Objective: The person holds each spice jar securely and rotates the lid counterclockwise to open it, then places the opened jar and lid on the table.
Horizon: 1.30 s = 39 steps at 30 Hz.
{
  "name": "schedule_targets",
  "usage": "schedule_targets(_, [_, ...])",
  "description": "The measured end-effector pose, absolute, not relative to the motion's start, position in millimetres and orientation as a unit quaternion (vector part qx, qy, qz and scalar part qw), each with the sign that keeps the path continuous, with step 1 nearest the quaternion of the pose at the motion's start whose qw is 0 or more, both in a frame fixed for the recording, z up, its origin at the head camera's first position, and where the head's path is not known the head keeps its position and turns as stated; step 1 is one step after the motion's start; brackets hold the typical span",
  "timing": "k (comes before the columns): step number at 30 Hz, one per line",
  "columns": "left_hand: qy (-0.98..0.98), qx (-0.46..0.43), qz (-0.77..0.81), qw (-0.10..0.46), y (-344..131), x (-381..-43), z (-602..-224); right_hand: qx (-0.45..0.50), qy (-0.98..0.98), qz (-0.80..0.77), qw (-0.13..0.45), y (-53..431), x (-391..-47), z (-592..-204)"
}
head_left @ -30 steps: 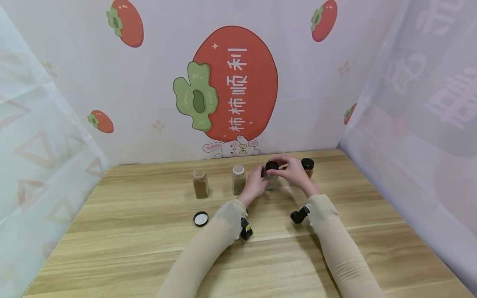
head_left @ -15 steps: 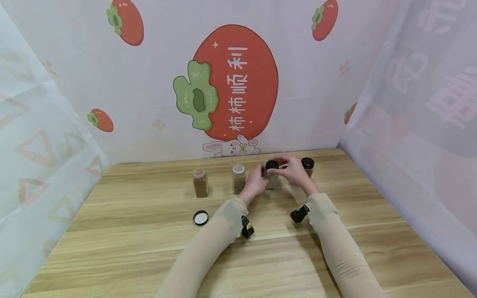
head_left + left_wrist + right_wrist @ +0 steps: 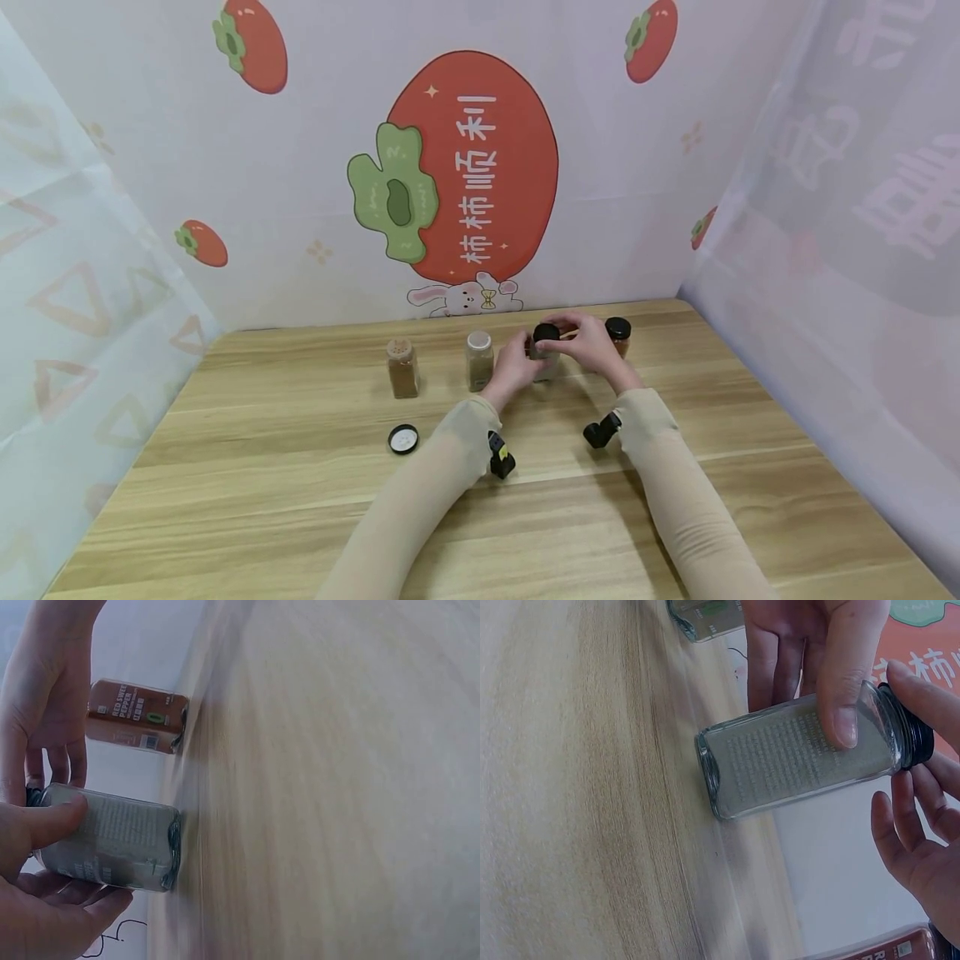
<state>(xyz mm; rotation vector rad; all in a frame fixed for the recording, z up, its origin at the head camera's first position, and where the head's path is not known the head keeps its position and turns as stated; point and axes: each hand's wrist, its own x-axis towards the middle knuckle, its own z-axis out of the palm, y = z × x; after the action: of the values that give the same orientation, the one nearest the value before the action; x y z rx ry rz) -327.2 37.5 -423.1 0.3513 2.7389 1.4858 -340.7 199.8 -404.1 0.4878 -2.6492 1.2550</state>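
Gripping jar [image 3: 780,761] in left hand [image 3: 513,367], pinching cap [image 3: 547,332] in right hand [image 3: 592,343] near counter's [image 3: 540,525] back edge — could tip jar by slackening!

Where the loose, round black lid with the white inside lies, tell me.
In the head view, the black lid lies on the pale wooden table, left of centre, in front of the brown-filled, clear glass jar.

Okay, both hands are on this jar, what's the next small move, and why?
Probably twist the cap with the right hand: it grips the cap, the left hand holds the jar, and another lid already lies loose.
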Motion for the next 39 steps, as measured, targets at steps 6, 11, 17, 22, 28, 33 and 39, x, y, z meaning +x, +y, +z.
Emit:
schedule_targets(6, [0.87,0.119,0.479,0.008,36.9,-329.2,-424.5,0.16,-0.885,0.429,0.082,200.4,-341.3,-404.5])
schedule_targets(11, [0.871,0.123,0.476,0.011,36.1,-329.9,-424.2,0.161,-0.88,0.44,0.08,200.7,-341.5,-404.6])
schedule_targets(17, [0.872,0.125,0.473,0.016,35.7,-330.9,-424.4,0.159,-0.878,0.445,0.077,200.9,-340.7,-402.4])
schedule_targets(22, [0.874,0.127,0.468,0.015,35.3,-330.8,-424.8,0.181,-0.874,0.444,0.084,201.5,-342.0,-403.4])
schedule_targets(28, [0.877,0.126,0.463,0.018,35.1,-330.6,-423.7,0.19,-0.872,0.441,0.092,201.9,-343.0,-404.5])
schedule_targets(33, [0.88,0.132,0.456,0.015,35.2,-331.9,-423.6,0.192,-0.873,0.439,0.095,201.9,-342.4,-403.3])
schedule_targets(39, [0.881,0.13,0.454,0.02,34.6,-332.4,-423.1,0.195,-0.878,0.427,0.095,200.7,-342.7,-400.2])
